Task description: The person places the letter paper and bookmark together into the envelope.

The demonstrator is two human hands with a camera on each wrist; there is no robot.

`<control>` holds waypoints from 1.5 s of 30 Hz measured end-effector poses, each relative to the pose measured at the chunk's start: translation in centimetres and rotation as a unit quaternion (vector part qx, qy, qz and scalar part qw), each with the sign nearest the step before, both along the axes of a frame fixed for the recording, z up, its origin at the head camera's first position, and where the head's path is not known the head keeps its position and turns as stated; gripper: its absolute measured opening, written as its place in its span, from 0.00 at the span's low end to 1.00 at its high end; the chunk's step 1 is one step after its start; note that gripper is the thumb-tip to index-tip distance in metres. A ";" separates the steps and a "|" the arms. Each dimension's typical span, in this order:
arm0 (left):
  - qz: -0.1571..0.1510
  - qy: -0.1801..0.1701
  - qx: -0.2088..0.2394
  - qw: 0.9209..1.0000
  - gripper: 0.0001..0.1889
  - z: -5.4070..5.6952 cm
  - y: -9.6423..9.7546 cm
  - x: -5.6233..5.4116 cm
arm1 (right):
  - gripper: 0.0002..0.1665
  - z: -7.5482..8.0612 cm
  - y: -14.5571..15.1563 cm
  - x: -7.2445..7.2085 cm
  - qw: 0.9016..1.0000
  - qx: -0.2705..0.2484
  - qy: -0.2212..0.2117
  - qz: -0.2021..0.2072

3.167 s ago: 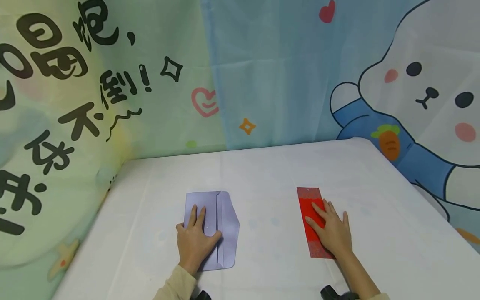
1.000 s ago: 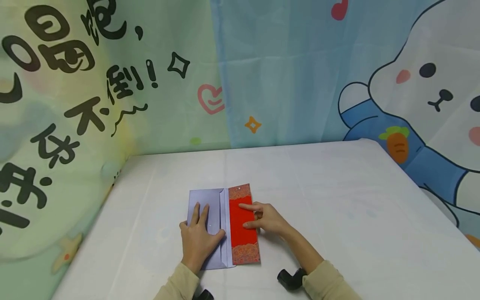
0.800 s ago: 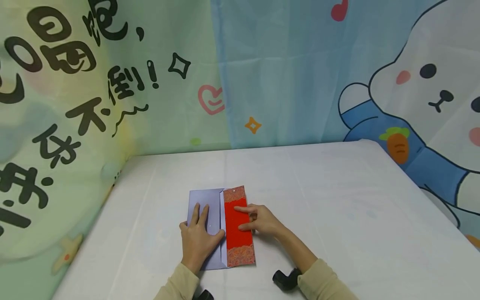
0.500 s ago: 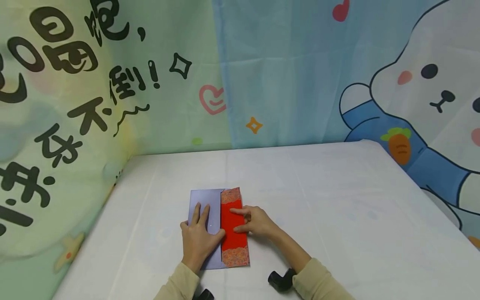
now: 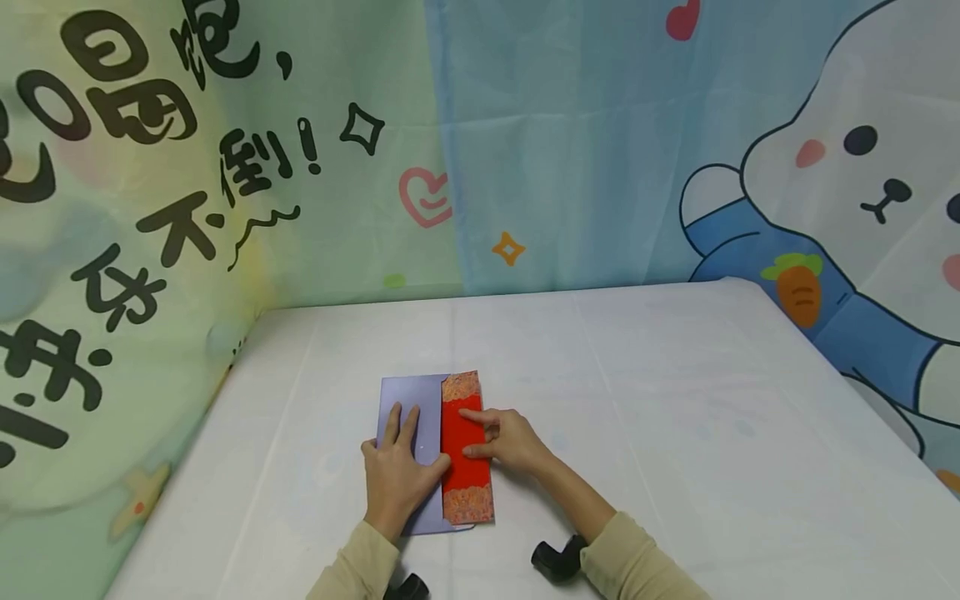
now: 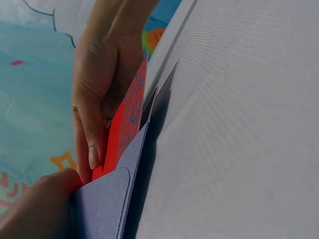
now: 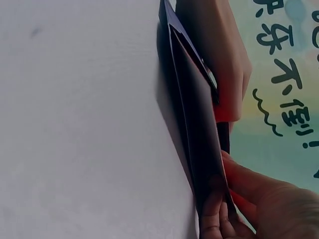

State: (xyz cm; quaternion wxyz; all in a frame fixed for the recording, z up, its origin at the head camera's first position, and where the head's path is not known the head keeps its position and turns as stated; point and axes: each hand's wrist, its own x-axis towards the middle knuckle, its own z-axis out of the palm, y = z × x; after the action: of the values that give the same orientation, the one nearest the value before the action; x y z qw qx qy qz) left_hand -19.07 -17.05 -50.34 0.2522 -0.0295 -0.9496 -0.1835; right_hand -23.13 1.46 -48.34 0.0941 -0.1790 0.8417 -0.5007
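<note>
A lavender paper envelope (image 5: pixel 427 408) lies on the white table with its opening towards the right. My left hand (image 5: pixel 397 483) rests on it, fingers spread, thumb along the opening's edge. My right hand (image 5: pixel 513 442) pinches a red paper card (image 5: pixel 461 467) with patterned ends, thumb and index finger on top. In the right wrist view, other fingertips (image 7: pixel 212 219) show at its underside. The card's left part is hidden under the envelope's front panel. In the left wrist view, the card (image 6: pixel 130 117) tilts up out of the envelope (image 6: pixel 104 204), whose flap lies mostly beneath it.
The white-covered table (image 5: pixel 675 400) reaches back to a printed cloth backdrop (image 5: pixel 555 150). Black wrist-worn devices, one by the right sleeve (image 5: pixel 558 561) and one by the left sleeve (image 5: pixel 408 587), sit close above the table's near side.
My right hand has carried the red card left from the table's right side; its left edge has slid under the envelope's panel. My left hand has stayed on the envelope.
</note>
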 end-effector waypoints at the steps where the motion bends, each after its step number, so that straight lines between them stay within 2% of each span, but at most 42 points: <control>1: 0.000 0.000 0.000 1.000 0.36 0.0 0.0 0.0 | 0.33 0.0 0.0 0.0 1.000 0.003 0.001 0.000; 4: 0.002 -0.002 -0.001 1.000 0.36 0.0 0.0 0.0 | 0.35 0.0 0.0 0.1 1.000 0.012 0.010 0.020; 7: 0.003 -0.002 -0.001 1.000 0.36 -0.1 0.1 0.0 | 0.40 0.1 0.3 0.2 0.997 0.031 0.021 0.064; 10: 0.001 -0.003 -0.001 1.000 0.36 -0.1 0.1 0.0 | 0.46 0.1 0.8 0.3 0.991 0.065 0.047 0.105; 13: 0.000 0.000 0.002 1.000 0.36 0.0 0.1 0.0 | 0.50 0.0 1.0 0.3 0.984 0.108 0.073 0.123; 17: -0.001 0.004 0.001 1.000 0.36 0.0 0.1 -0.1 | 0.51 0.0 0.8 0.4 0.977 0.138 0.101 0.127; 28: -0.003 0.009 -0.006 1.000 0.35 0.2 0.2 0.1 | 0.52 -0.4 0.0 0.6 0.965 0.171 0.160 0.120; 33: -0.003 0.010 -0.007 1.000 0.36 0.1 0.2 0.2 | 0.52 -0.5 -0.1 0.8 0.962 0.175 0.169 0.126; 39: -0.003 0.012 -0.008 1.000 0.36 0.0 0.3 0.1 | 0.58 -0.5 0.2 0.9 0.958 0.189 0.167 0.134; 45: -0.001 0.024 -0.010 1.000 0.36 0.0 0.3 0.1 | 0.59 -0.4 -0.3 1.1 0.953 0.201 0.190 0.129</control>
State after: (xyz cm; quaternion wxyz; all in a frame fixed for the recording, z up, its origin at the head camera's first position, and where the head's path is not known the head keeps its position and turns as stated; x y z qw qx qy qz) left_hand -18.99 -16.79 -50.34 0.2744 -0.0376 -0.9451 -0.1736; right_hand -22.07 1.16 -48.71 0.0304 -0.3548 0.8969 -0.2621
